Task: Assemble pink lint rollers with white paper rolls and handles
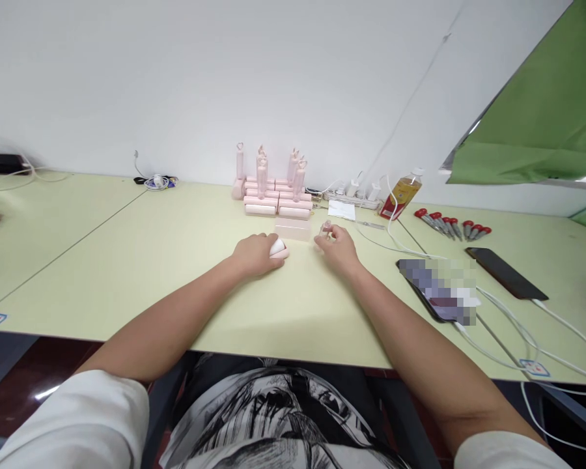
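My left hand [257, 255] is wrapped round a pink piece with a white roll [277, 247] in it, like a mini lint roller, resting at the table. My right hand [340, 249] pinches a translucent pink tube [325, 229], its lower part covered by the fingers. Between the hands and a little beyond them lies a flat pale pink block [293, 228]. Behind it, pink pieces with white rolls [260, 210] lie in stacked rows. Several pink tubes with looped tops [262, 177] stand upright on and among them.
A power strip [354, 198] and a drink bottle [401, 194] stand near the wall. On the right lie red-capped pens [439, 223], a phone [505, 272] and another phone [432, 290], with white cables. A coiled cable [157, 182] is at the back left.
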Demonstrator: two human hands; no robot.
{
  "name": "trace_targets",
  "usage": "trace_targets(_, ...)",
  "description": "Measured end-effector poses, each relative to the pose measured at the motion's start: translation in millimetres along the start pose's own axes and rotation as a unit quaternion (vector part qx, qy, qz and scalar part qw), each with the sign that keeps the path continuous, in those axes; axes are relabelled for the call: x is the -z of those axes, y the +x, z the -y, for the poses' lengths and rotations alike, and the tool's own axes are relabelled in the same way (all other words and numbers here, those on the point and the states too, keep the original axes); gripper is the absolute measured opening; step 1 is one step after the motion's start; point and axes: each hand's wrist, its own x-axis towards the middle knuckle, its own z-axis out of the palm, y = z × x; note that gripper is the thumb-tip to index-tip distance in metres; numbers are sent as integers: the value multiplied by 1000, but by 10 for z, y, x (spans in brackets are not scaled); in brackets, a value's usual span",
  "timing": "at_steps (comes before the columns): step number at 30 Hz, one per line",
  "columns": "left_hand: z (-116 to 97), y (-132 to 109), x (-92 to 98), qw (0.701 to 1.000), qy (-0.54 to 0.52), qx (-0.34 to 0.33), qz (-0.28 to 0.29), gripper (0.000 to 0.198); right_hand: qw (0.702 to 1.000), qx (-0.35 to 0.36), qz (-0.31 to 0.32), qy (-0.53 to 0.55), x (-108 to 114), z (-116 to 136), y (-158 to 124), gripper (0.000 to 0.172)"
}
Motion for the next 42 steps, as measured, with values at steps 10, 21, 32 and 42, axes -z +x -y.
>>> trace_targets(10, -3, 21, -20, 995, -14, -18, -101, 57, 985, 31, 113, -130, 38, -29, 6, 15)
trace_targets(21, -101, -86, -23, 962, -176, -107, -181, 74, 940, 243, 158, -178, -4, 358, -358, 24)
trace_targets(32, -76, -26, -105, 850, -459, -73, -249, 25, 963, 44, 104, 246, -6, 381, -331, 30)
trace_targets(42, -100, -22, -87, 812, -524, -78, -244, 22, 894, -27, 82, 440, 19, 407, -306, 41)
